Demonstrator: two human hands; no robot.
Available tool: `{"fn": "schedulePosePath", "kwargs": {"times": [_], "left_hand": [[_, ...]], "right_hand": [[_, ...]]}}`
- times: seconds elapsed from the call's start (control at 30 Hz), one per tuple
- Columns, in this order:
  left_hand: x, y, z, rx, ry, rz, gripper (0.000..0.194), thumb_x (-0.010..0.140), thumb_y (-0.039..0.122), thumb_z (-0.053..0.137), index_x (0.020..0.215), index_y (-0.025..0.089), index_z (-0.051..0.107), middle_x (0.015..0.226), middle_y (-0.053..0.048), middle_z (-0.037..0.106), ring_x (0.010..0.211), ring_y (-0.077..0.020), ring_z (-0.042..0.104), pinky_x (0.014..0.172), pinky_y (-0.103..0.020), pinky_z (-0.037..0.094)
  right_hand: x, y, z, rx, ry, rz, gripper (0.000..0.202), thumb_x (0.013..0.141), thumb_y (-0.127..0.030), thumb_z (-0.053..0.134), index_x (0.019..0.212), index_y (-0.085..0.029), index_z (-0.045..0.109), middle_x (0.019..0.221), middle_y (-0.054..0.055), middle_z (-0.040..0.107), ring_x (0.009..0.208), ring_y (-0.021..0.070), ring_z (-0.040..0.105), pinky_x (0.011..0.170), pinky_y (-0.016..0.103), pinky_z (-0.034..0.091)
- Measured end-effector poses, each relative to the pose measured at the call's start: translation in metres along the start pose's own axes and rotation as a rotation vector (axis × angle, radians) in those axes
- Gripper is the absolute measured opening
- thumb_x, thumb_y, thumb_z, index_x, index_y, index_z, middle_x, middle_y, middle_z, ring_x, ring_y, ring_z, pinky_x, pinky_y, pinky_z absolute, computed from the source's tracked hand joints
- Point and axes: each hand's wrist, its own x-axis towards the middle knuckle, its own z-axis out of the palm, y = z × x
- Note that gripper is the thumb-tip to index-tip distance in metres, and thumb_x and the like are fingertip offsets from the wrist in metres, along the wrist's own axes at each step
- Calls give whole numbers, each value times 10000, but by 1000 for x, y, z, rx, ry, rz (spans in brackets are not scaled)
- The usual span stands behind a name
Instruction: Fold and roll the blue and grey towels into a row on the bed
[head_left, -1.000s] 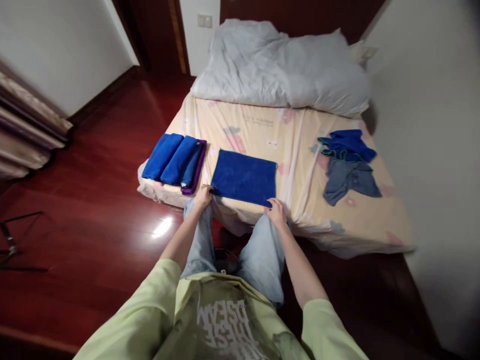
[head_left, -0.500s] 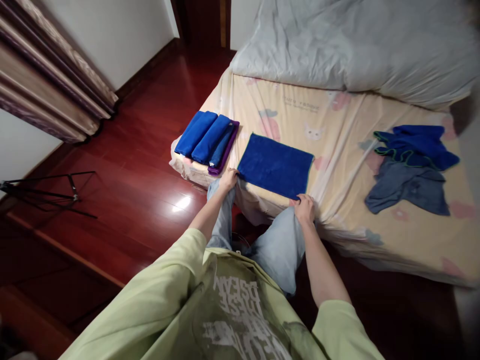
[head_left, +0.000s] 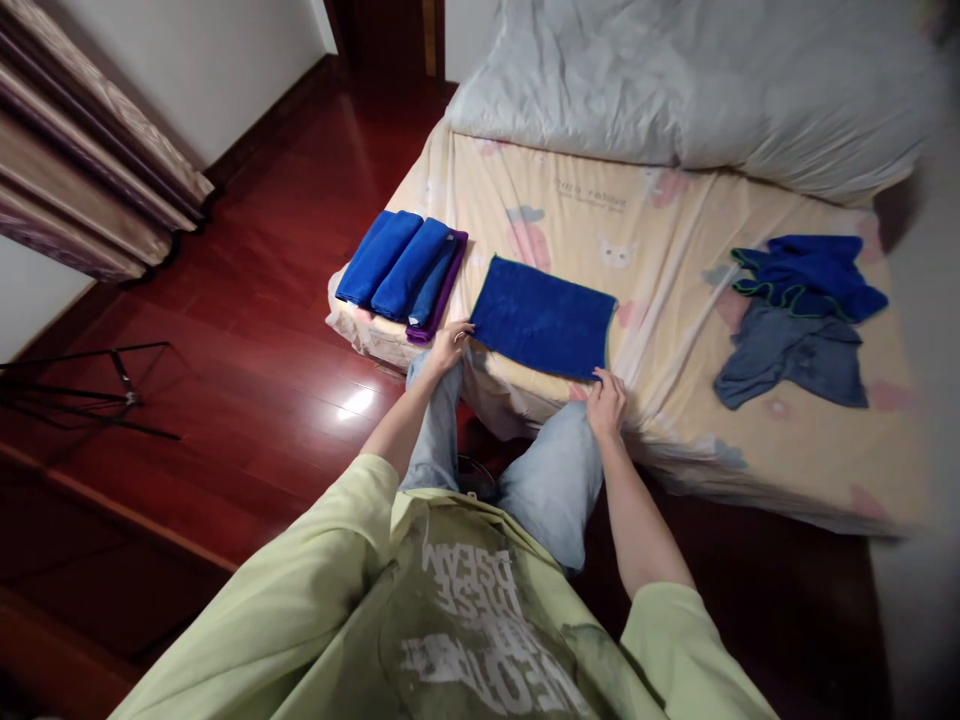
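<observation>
A blue towel (head_left: pixel 543 316) with a thin green edge lies spread in a rectangle near the front of the bed. My left hand (head_left: pixel 450 346) pinches its near left corner. At the near right corner, my right hand (head_left: pixel 606 402) has its fingers closed on the cloth. Left of this towel sit several folded blue towels (head_left: pixel 412 268) side by side, with a folded purple towel (head_left: pixel 455 285) at their right edge. Over on the right, a crumpled blue towel (head_left: pixel 821 275) with green trim rests against a crumpled grey-blue cloth (head_left: pixel 795 355).
The bed (head_left: pixel 675 400) has a pale yellow patterned sheet, with a grey quilt (head_left: pixel 675 80) heaped along its far side. On the dark red floor (head_left: pixel 247 300) at left stand thin black stand legs (head_left: pixel 124 385). A striped curtain (head_left: pixel 90 140) hangs beyond them.
The near edge of the blue towel is drawn slightly upward and curves a little between my hands. The whole view has shifted slightly; both hands keep to the same corners.
</observation>
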Motion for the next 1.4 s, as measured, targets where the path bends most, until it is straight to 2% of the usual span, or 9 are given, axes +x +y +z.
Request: {"fn": "schedulePosePath", "kwargs": {"times": [0.2,0.4,0.63,0.8,0.9,1.1,1.27,1.4], "left_hand": [[2,2,-3,-33,82,-56,278,900,118,487,1021,157,735,1190,-146,734,1208,-237,668,1067,-389,511],[2,13,-8,-50,125,-46,252,908,161,493,1003,174,727,1126,-116,743,1084,-210,692,1030,-367,512],[3,12,-9,7,135,-90,248,920,198,478,1025,171,701,1011,-84,731,929,-194,678,890,-311,527],[5,12,-8,65,111,-128,265,944,213,453,1052,182,693,1043,-84,728,946,-204,665,894,-304,510],[6,14,-7,90,98,-164,275,942,210,450,1056,179,698,1056,-98,729,966,-214,665,906,-305,502],[16,12,-2,108,70,-285,265,909,193,481,1025,166,718,982,-92,741,894,-207,672,869,-293,506],[26,7,2,139,70,-350,229,889,198,525,989,160,727,951,-92,752,852,-204,683,844,-284,505],[31,4,5,148,76,-365,212,887,224,542,973,162,726,940,-95,757,831,-202,689,813,-284,512]], "right_hand": [[1,4,-1,-11,10,133,396,905,-210,382,1132,-159,702,1169,170,720,1103,261,649,1046,445,493],[-1,4,-4,16,56,163,362,921,-236,390,1110,-167,691,1142,165,718,1088,256,653,1022,425,497],[-4,1,-6,56,159,194,349,965,-377,438,1135,-166,657,1161,163,716,1059,249,668,973,385,511],[-4,-2,-6,66,202,228,405,989,-431,425,1208,-154,624,1188,171,709,1069,252,679,970,377,510],[-3,-3,-5,44,194,253,418,1004,-455,410,1218,-159,613,1182,173,706,1060,251,683,963,370,506],[5,4,0,-2,178,303,426,1008,-499,428,1174,-161,629,936,119,732,844,212,681,827,313,517],[14,10,4,-72,163,270,414,1020,-488,407,1084,-174,669,956,122,738,854,205,664,812,298,509],[19,11,4,-105,113,240,384,1020,-445,423,1087,-176,689,959,123,725,858,208,642,835,312,503]]}}
